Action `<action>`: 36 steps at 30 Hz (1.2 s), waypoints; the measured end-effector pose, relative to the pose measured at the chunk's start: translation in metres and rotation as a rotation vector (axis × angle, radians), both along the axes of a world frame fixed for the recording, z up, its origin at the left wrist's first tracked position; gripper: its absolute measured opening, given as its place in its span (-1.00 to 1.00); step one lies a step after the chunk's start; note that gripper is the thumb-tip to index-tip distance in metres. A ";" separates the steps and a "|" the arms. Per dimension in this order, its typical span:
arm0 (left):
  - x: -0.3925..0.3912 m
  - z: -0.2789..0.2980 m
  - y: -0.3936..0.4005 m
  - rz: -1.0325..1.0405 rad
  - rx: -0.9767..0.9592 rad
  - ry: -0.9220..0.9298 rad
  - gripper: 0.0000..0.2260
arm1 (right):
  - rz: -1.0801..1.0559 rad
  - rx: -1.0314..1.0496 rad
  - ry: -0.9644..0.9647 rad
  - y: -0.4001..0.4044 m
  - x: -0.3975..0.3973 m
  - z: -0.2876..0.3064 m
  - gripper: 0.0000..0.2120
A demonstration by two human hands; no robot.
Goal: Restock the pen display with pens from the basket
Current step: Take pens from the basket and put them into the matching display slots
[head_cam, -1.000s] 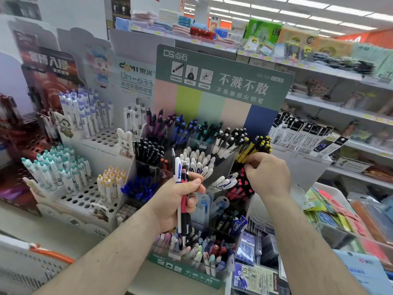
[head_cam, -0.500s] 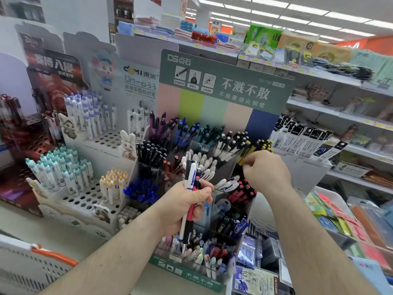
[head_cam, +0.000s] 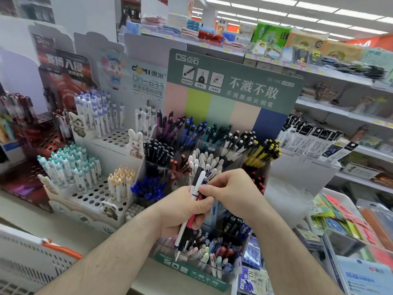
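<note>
White-and-red pens (head_cam: 196, 195): bunched upright in left hand (head_cam: 180, 211), fingers curled round them, before pen display (head_cam: 212, 158).
Right hand (head_cam: 229, 191): fingertips pinching the bunch's upper part.
Basket (head_cam: 27, 258): lower left.

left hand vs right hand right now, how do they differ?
The left hand grips a bundle of pens round their middles; the right hand only pinches at the bundle's upper part with its fingertips. The left hand sits lower and nearer the camera; the right hand reaches in from the other side, above it. Both are bare and meet at the same bundle, in front of the pen display.
</note>
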State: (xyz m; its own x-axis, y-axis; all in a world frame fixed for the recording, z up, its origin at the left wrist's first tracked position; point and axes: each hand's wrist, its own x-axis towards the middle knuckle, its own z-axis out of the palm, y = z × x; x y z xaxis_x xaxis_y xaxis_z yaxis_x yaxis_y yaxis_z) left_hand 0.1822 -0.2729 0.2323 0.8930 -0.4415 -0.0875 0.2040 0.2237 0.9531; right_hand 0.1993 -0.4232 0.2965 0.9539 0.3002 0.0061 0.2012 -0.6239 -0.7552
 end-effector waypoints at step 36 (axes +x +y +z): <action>0.005 0.005 0.011 0.292 -0.387 0.191 -0.87 | -0.707 0.770 -0.638 -0.050 0.025 0.015 -0.92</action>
State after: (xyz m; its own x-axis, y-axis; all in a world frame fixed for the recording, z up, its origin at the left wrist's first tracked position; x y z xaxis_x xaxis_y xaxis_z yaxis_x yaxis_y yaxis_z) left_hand 0.1871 -0.2621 0.2376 0.9679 -0.2083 -0.1404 0.2422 0.6256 0.7416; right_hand 0.2239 -0.4731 0.3117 0.6667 -0.5707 0.4794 0.4681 -0.1799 -0.8652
